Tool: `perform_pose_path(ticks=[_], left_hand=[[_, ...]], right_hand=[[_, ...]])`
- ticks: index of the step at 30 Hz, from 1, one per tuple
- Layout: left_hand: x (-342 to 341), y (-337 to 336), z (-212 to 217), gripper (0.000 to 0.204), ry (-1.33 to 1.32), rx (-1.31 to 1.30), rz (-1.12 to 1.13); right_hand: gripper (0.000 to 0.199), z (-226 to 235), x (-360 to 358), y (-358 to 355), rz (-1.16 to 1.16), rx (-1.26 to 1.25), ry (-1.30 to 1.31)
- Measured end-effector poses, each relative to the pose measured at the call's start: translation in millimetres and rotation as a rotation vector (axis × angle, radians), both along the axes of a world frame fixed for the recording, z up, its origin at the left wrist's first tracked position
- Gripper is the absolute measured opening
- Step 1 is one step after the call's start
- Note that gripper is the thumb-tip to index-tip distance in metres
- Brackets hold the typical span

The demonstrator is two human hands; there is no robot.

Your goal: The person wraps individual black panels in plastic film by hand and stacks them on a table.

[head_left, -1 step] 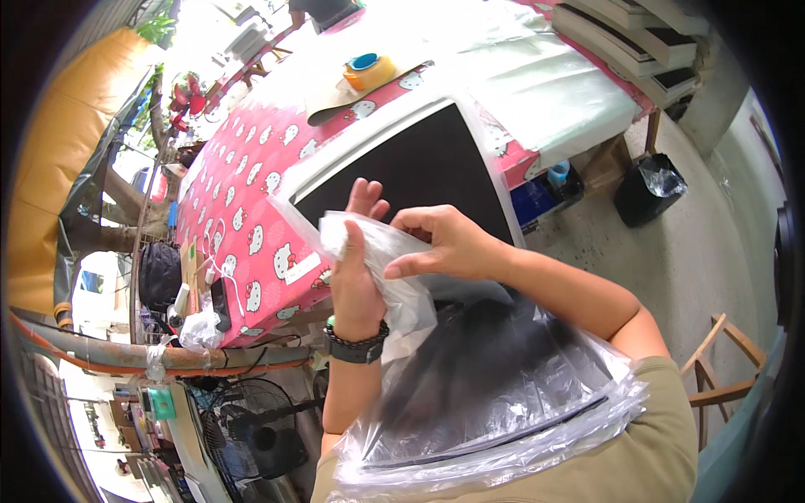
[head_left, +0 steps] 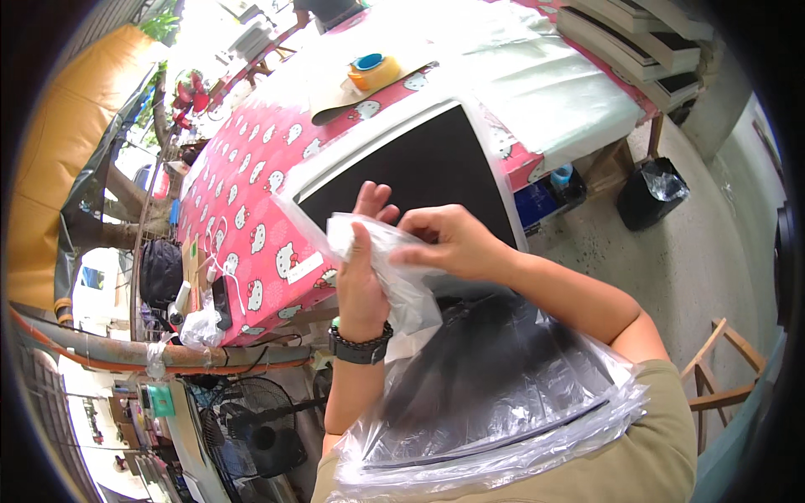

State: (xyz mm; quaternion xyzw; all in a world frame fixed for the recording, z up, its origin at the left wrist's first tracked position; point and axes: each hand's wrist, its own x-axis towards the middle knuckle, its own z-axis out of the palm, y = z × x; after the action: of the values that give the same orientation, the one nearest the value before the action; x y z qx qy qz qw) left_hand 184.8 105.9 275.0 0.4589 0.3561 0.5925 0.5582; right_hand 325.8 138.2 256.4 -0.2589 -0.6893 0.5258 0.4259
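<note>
My left hand [head_left: 362, 281] holds a bunched edge of clear plastic film [head_left: 407, 293] between its upright thumb and fingers. From the right, my right hand [head_left: 457, 243] pinches the same film, thumb and forefinger close together. More of this film hangs down over my lap and belly, around a dark sheet or panel [head_left: 495, 377]; its exact kind I cannot make out. Just beyond my hands, a flat black panel with a white border [head_left: 411, 168] lies on the table, its edges wrapped in translucent plastic.
A pink cartoon-cat cloth covers the table [head_left: 251, 214]. On it are an orange tape dispenser [head_left: 373, 71] and a white plastic sheet [head_left: 537, 92]. A black bin [head_left: 652, 193] stands right, a wooden stand [head_left: 725, 369] lower right, a fan [head_left: 256, 427] lower left. Framed panels [head_left: 629, 42] are stacked far right.
My right thumb has moved up toward the forefinger, closing on the film. Otherwise the view has only shifted slightly.
</note>
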Motion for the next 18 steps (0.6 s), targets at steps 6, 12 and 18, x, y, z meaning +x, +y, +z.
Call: perform_pose_path(ticks=[6, 12, 18], left_hand=[[-17, -4, -22, 0.028, 0.063, -0.158, 0.026], [-6, -4, -28, 0.019, -0.035, -0.133, 0.102], [-10, -6, -33, 0.020, -0.147, -0.190, 0.029]], right_hand=[[0.011, -8, 3, -1, -0.262, 0.118, 0.071], [0.010, -14, 0, -3, -0.345, 0.247, 0.004], [0.013, -8, -3, -11, -0.319, 0.106, 0.041]])
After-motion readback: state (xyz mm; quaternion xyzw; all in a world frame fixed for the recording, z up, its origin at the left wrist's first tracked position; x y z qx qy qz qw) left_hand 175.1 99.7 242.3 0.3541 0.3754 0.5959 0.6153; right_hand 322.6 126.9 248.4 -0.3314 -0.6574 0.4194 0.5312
